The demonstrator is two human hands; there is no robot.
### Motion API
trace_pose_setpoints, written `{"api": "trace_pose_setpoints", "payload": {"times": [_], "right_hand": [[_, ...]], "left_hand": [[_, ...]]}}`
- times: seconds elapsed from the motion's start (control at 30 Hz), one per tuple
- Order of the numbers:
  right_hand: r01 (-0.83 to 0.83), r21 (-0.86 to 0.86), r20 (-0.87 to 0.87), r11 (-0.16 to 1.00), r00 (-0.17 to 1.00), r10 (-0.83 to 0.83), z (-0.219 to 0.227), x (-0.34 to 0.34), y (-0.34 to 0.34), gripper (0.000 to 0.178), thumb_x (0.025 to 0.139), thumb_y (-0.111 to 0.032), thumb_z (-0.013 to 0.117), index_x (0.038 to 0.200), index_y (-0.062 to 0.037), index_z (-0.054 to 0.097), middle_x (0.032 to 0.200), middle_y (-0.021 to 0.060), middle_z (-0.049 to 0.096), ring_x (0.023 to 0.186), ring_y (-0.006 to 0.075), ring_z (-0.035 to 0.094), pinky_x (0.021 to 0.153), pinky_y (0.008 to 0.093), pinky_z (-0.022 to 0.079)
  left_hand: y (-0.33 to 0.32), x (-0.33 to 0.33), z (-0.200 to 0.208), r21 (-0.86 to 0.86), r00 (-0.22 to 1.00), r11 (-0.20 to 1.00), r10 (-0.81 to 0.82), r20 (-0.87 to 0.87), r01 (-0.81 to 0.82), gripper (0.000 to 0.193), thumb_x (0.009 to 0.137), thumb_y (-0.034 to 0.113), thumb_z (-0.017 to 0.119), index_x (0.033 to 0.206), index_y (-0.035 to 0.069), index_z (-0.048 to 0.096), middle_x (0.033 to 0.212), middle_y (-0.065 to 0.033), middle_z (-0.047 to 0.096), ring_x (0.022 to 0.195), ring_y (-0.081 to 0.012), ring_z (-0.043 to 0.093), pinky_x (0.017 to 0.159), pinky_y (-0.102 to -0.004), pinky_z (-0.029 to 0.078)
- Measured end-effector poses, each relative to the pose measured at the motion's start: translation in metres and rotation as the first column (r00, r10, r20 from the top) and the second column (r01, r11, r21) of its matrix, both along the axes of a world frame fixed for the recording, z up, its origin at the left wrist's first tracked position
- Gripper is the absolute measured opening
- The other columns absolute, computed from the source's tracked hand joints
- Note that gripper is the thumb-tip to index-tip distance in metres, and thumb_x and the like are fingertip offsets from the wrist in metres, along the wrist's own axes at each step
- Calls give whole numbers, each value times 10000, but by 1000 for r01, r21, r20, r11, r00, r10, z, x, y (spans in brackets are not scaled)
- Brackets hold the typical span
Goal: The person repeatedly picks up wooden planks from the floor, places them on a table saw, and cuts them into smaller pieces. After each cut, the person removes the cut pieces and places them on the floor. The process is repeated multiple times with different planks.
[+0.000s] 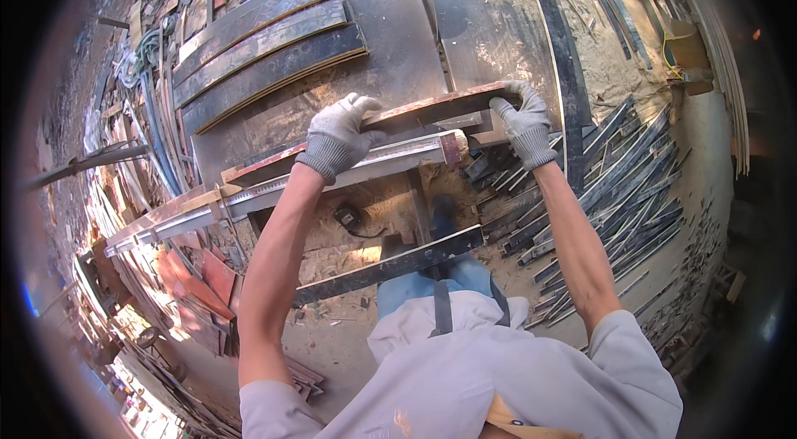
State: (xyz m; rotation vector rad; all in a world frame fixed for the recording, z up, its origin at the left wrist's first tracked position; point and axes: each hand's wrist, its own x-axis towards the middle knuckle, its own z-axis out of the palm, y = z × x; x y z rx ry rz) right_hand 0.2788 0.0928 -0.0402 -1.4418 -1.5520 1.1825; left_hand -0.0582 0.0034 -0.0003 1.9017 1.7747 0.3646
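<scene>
my left hand (336,139) is in a grey glove and it is closed around a long thin board (390,119) with a reddish edge. my right hand (525,122) has a grey glove too — it grips the other end of the same board, fingers curled over the top edge. so i hold the board with both hands, one near each end, and it sits a bit tilted, the right end higher in the picture.

the board lies on a big dark metal table (398,32). just below the board, on my side, a long pale metal rail (274,187) runs along the table edge. 3 dark curved planks (266,45) rest side by side on the far part of the table, well apart from my hands.

down under my arms there is a dark flat bar (390,265) across my legs, and sawdust (374,215) on the ground. on my right a heap of dark thin strips (614,182) lies on the floor. on my left more wood pieces (199,273) are piled up — reddish ones.
</scene>
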Motion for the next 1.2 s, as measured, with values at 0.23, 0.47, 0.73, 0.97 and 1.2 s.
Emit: {"api": "trace_pose_setpoints", "payload": {"times": [0.23,0.47,0.73,0.97,1.2], "right_hand": [[23,172,-306,985,951,31,90,4,12,278,1015,-174,796,1216,-9,699,1073,66,770,976,125,717,906,293,600],[26,339,58,941,997,-48,132,-41,-66,446,980,-369,827,1189,2,694,1010,151,757,949,272,761,828,401,616],[-492,-34,299,870,826,478,140,-40,-157,692,1023,-684,609,1087,-5,724,849,194,781,903,373,789,846,483,604],[-537,-515,-249,668,839,483,141,-22,-172,438,1038,-438,730,993,-3,742,757,83,741,673,168,727,610,330,568],[-463,-398,-308,792,880,361,144,-22,-210,375,1058,-353,717,1094,16,768,889,53,756,738,105,690,632,303,569]], "left_hand": [[-28,29,115,78,932,984,-179,314,162,535,834,35,831,1338,78,659,1266,-114,677,1166,-317,706,1029,-408,567],[-107,80,105,-669,367,734,593,716,119,666,872,-13,805,1484,63,553,1190,-68,717,1102,-182,718,1004,-353,588],[-164,103,103,-619,287,785,598,749,-20,638,855,-10,805,1439,91,570,1145,-71,727,1028,-184,729,952,-343,606],[-181,132,118,-612,362,783,606,709,-112,586,899,47,807,1436,82,577,977,-63,756,796,-148,723,700,-296,604],[-196,156,117,-535,539,778,621,569,-331,474,931,38,764,1385,57,628,1034,-63,760,819,-126,713,724,-280,609]]}}
